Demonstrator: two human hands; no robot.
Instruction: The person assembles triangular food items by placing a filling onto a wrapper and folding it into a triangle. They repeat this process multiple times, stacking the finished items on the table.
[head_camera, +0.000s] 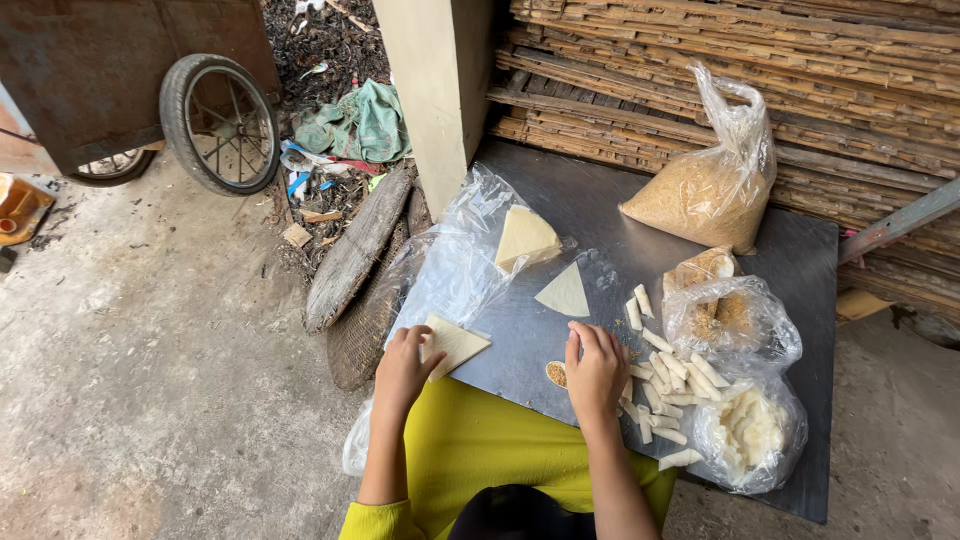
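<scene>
I am watching the left hand (404, 368) pinching a triangular wrapper (455, 344) at the near-left bench (800, 260) edge; it is overhanging and could slide off. The right hand (595, 372), fingers curled, grip closure unclear, is pressing the bench beside a spoonful of filling (556, 374), crowding the rolled pieces (672, 372), which a sweep might scatter

From my remote feed: pale cream dough triangles (563, 293) on a dark grey metal counter (800, 260), golden-brown crumbs in a clear plastic bag (705, 195), a yellow-green garment (480, 445), a crumpled green cloth (360, 122).
</scene>
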